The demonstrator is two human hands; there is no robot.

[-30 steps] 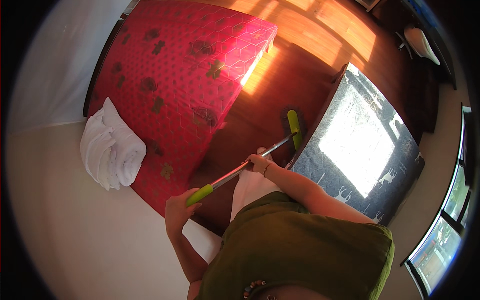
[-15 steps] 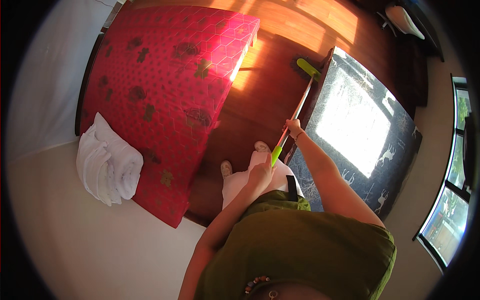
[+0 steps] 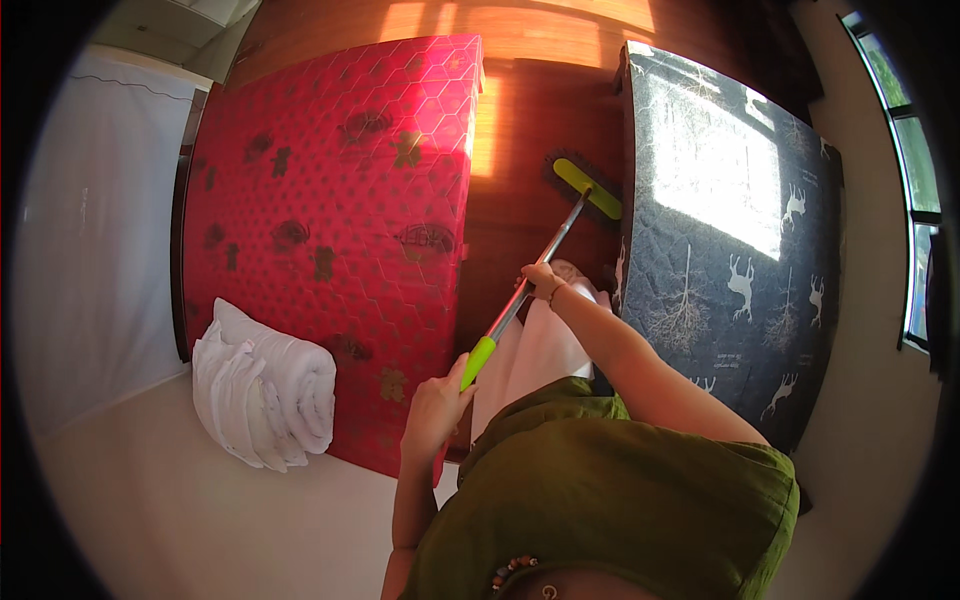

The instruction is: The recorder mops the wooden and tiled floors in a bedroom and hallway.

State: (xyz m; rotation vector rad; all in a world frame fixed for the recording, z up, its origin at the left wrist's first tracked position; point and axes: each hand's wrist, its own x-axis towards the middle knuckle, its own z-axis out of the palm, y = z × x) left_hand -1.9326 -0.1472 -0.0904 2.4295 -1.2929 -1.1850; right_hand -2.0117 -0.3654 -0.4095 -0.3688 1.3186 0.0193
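Both hands closed on the mop handle [image 3: 520,300], left hand [image 3: 437,410] at the green grip, right hand [image 3: 541,279] mid-shaft: you keep the mop head [image 3: 588,190], at 12 o'clock, flat on the wooden floor [image 3: 520,170] between the red mattress [image 3: 330,210] and the dark mattress [image 3: 730,230].

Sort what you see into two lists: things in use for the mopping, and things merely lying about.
In use: flat mop with green-gripped handle, left hand, right hand, wooden floor.

Lying about: red mattress, folded white towels, dark deer-print mattress.
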